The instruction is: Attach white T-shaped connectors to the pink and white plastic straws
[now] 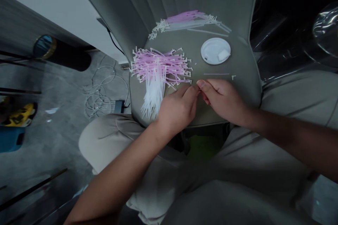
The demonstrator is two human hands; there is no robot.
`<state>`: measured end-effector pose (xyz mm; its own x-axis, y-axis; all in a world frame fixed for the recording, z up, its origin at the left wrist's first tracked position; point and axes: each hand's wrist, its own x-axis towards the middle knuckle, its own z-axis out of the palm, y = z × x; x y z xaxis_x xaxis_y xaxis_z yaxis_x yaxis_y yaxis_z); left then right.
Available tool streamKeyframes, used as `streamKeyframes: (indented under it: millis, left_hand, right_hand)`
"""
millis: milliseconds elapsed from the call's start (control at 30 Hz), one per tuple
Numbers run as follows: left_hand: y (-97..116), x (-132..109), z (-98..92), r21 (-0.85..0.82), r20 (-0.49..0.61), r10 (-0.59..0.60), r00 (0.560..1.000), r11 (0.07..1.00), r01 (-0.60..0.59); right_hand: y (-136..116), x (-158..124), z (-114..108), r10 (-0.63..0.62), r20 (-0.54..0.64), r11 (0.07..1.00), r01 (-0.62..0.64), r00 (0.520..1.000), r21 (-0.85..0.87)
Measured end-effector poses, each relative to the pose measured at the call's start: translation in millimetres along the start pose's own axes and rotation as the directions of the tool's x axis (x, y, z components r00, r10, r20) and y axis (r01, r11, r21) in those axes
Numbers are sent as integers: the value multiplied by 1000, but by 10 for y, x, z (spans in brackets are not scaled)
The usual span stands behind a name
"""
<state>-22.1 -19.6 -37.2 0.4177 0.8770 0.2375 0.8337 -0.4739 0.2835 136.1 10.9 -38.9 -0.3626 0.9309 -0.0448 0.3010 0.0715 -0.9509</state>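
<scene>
My trousers, foremost; beyond, left grip and right grip meet, pinched closed—contents hidden—by the front edge of the chair seat. Stick pile, just leftward; pink stick, beyond my right, on open seat.

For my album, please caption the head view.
Left hand and right hand together over a chair, near pink strips and a dish.

Coiled cables on grey floor, dark cylinder, white panel, yellow-and-black object
</scene>
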Motion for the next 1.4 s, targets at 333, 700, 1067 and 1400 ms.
streamKeyframes:
  millis: [333,700,1067,1400]
  left_hand:
    - [-17,25,-71,-182,-236,-66,970,983,23]
    - [21,35,-74,-220,-275,-83,958,975,22]
    - [29,20,-89,-273,-253,-137,958,960,66]
    - [-4,3,-108,-319,-264,-170,949,944,80]
  right_hand:
    - [-44,57,-71,-15,44,994,10,999,112]
    - [1,4,-42,-13,54,963,-2,998,269]
    - [-69,14,-102,-10,116,968,-19,993,251]
    - [-83,58,-178,-41,218,974,-10,975,226]
